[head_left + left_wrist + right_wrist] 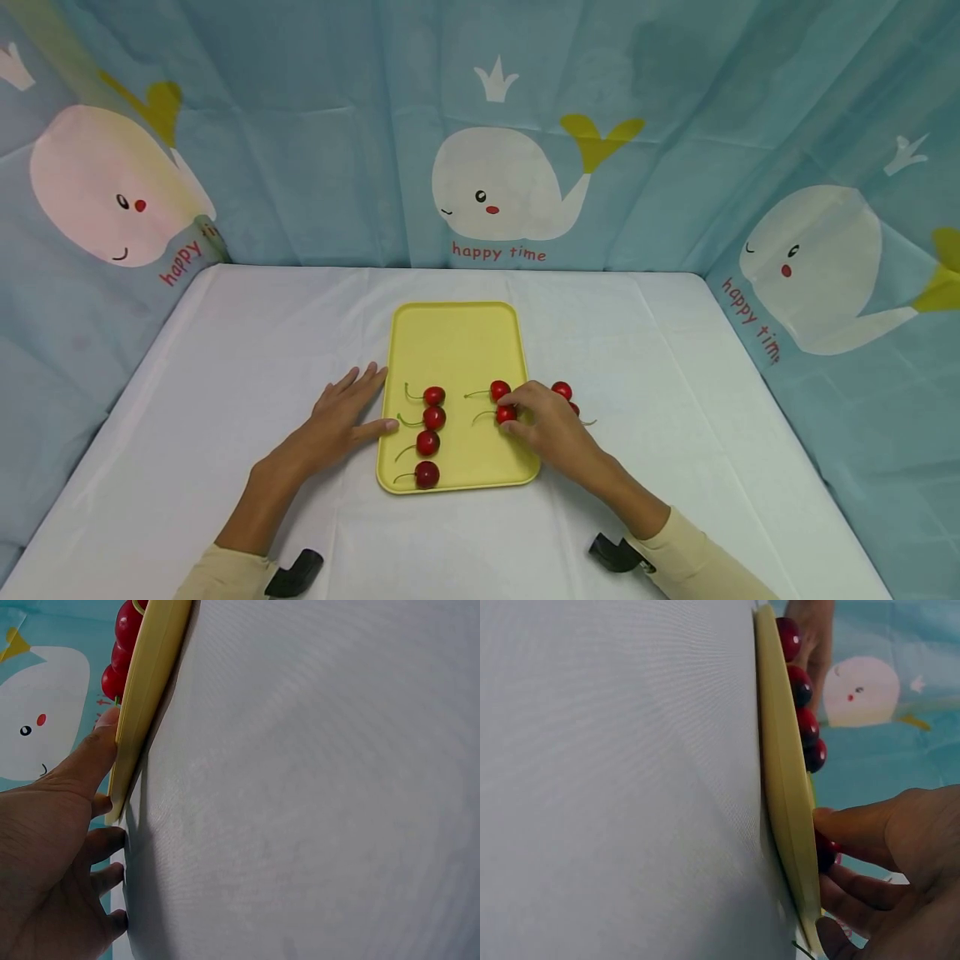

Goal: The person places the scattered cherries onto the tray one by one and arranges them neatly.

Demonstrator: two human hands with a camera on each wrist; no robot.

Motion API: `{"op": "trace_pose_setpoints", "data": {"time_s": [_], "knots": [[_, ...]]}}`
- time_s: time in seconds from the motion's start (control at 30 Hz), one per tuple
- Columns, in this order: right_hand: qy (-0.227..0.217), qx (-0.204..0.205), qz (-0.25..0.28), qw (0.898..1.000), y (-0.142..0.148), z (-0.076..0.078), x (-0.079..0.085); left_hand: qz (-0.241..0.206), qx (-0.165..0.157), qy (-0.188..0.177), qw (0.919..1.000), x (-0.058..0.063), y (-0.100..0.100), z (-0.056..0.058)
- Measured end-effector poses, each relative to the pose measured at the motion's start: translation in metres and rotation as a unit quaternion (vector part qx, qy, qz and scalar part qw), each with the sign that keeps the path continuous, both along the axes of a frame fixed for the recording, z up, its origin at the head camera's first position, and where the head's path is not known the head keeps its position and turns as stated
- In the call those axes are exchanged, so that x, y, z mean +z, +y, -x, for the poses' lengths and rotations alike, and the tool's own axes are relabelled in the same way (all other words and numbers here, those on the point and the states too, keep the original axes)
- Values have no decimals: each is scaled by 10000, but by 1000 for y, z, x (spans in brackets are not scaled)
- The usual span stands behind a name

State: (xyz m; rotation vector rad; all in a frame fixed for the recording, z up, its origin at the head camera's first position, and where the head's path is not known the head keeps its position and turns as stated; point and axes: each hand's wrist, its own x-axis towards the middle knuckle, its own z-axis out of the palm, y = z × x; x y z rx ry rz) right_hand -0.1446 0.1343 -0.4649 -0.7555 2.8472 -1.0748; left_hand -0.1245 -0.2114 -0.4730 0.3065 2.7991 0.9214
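A yellow tray (461,337) lies on the white table. Down its left half runs a column of several red cherries (427,442), their green stems pointing left. My left hand (337,423) rests beside the tray's left edge with fingers spread, its thumb at the rim. Over the tray's right half, my right hand (551,429) pinches a cherry (506,414) between thumb and fingers, low on the tray. Just above that one sits another cherry (499,390). In the right wrist view the pinched cherry (825,853) shows partly between the fingers.
Right of the tray, two more cherries (562,390) lie on the white cloth (645,375), partly hidden behind my right hand. A blue curtain (315,167) with whale prints hangs along the back and sides of the table. Black wrist devices (296,573) sit at both sleeves.
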Motion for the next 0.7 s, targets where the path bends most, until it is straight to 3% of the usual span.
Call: {"op": "trace_pose_setpoints", "data": {"time_s": [0.7], "knots": [[155,51,112,9998,6,-2,1,-49,-39,4,10000,-4,-3,1]]}}
